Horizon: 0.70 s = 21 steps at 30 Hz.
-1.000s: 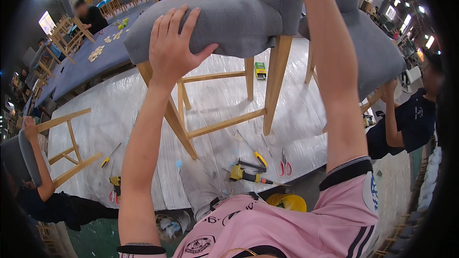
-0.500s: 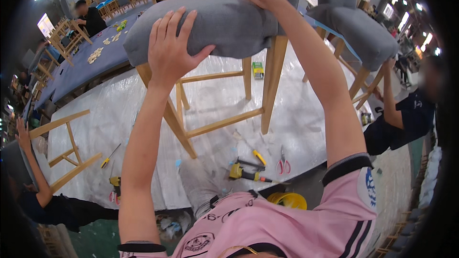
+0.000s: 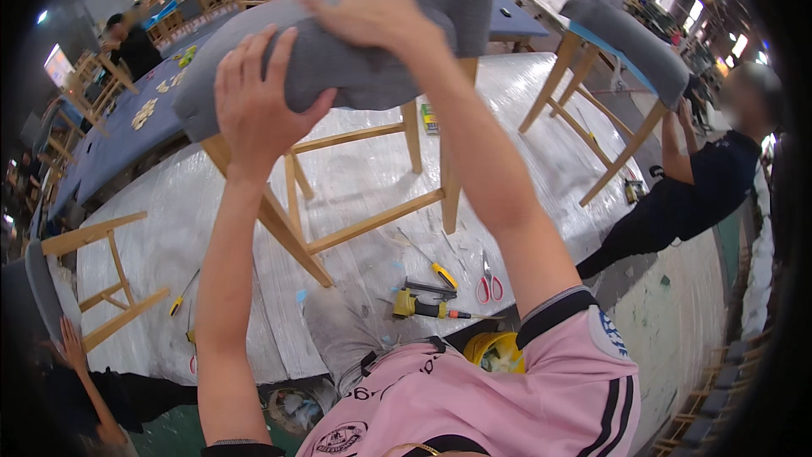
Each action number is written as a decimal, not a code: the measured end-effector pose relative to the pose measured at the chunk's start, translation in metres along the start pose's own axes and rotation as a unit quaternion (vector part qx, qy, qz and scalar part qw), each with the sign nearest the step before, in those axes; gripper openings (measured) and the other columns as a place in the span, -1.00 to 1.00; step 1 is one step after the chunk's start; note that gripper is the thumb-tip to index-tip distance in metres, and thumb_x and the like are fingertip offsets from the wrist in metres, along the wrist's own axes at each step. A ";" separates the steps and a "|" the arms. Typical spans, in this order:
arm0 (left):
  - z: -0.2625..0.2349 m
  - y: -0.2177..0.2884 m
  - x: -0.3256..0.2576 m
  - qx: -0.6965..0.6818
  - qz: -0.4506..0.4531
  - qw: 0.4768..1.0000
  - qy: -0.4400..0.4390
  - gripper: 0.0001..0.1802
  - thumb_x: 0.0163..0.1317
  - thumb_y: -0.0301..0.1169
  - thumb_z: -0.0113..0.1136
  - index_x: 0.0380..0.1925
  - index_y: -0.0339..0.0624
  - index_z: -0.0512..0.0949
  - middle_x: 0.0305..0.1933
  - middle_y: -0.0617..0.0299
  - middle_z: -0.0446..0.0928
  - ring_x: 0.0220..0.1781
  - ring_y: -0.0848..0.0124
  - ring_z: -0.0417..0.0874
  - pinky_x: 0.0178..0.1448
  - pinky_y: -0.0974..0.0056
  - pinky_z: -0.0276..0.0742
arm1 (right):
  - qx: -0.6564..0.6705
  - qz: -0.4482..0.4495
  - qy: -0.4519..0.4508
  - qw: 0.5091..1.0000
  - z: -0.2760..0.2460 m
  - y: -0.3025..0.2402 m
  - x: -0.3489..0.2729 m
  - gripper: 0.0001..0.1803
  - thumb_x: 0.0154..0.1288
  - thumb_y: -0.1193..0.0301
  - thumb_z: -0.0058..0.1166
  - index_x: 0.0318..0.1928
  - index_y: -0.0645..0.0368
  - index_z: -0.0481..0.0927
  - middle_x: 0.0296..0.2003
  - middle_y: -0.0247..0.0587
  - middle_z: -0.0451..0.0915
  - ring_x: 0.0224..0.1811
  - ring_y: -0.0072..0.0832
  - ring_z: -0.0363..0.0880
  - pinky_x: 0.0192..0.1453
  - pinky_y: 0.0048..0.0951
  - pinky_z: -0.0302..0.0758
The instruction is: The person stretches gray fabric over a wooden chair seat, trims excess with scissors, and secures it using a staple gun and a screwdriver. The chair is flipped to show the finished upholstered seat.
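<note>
A grey upholstered chair (image 3: 372, 80) with pale wooden legs stands in front of me on a worktable covered in clear plastic film. My left hand (image 3: 264, 106) lies with fingers spread over the front of its padded seat, thumb apart. On top of the seat, my right hand (image 3: 376, 19) rests flat with fingers stretched out and somewhat blurred. Neither hand grips anything. Near me on the film are a yellow-green power tool (image 3: 410, 305), a yellow-handled screwdriver (image 3: 443, 276) and red-handled scissors (image 3: 488, 286).
Right, a co-worker (image 3: 710, 161) handles another grey chair (image 3: 630, 46). Left, another person's hand (image 3: 73, 345) touches a chair lying on its side (image 3: 118, 279). A blue-covered table (image 3: 101, 152) extends at the far left. A yellow bucket (image 3: 482, 351) stands below the near edge.
My right hand has moved left from beside the backrest onto the seat top. My left hand stays on the seat front. The co-worker's chair at right now stands more upright.
</note>
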State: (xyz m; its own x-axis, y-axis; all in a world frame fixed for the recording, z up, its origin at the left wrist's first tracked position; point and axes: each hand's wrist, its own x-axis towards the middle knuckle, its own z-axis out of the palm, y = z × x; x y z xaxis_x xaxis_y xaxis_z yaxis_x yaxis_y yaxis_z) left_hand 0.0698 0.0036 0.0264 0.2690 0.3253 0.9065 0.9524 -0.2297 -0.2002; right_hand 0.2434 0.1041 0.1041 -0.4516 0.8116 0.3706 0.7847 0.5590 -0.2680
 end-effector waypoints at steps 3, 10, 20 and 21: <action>-0.001 -0.007 -0.006 -0.006 0.006 1.000 0.017 -0.14 -0.07 0.06 0.57 0.26 -0.03 0.57 0.32 0.12 0.51 0.37 0.06 0.49 0.45 -0.05 0.34 | 0.024 -0.107 0.003 0.994 0.019 -0.055 -0.010 -0.18 0.50 -0.29 -0.32 -0.04 0.21 0.72 -0.13 0.05 0.75 0.01 0.07 0.68 0.19 -0.09 0.54; -0.034 -0.062 -0.005 -0.032 0.076 0.994 -0.077 -0.36 0.18 -0.07 0.46 0.23 -0.08 0.59 0.33 0.10 0.54 0.33 0.02 0.56 0.36 -0.02 0.46 | 0.327 -0.302 0.309 0.841 0.074 -0.015 -0.088 -0.63 0.37 0.27 0.24 0.09 0.21 0.69 0.03 -0.07 0.74 0.16 -0.18 0.68 0.34 -0.19 0.49; -0.016 -0.060 0.009 0.044 -0.057 0.996 -0.048 -0.52 0.43 0.03 0.17 0.10 -0.08 0.64 0.07 0.12 0.71 0.12 0.05 0.69 0.20 0.04 0.54 | 0.707 0.166 0.203 0.657 0.143 0.037 -0.137 -0.45 0.47 -0.05 0.22 -0.28 0.27 0.61 -0.45 -0.23 0.64 -0.55 -0.56 0.60 -0.39 -0.52 0.57; -0.016 -0.058 0.009 0.045 -0.054 0.997 -0.044 -0.53 0.44 0.02 0.16 0.10 -0.08 0.64 0.07 0.11 0.71 0.12 0.05 0.69 0.20 0.04 0.54 | 0.695 0.173 0.215 0.663 0.141 0.041 -0.131 -0.44 0.47 -0.09 0.21 -0.31 0.23 0.58 -0.48 -0.24 0.63 -0.56 -0.54 0.60 -0.37 -0.50 0.58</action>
State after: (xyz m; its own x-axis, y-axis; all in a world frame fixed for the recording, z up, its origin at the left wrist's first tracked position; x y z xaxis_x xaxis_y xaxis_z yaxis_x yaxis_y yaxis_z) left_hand 0.0146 0.0051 0.0520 0.1717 0.4246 0.8889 0.9845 -0.1072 -0.1390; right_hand 0.2747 0.0445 -0.0811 0.0518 0.9758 0.2126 -0.4764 0.2112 -0.8535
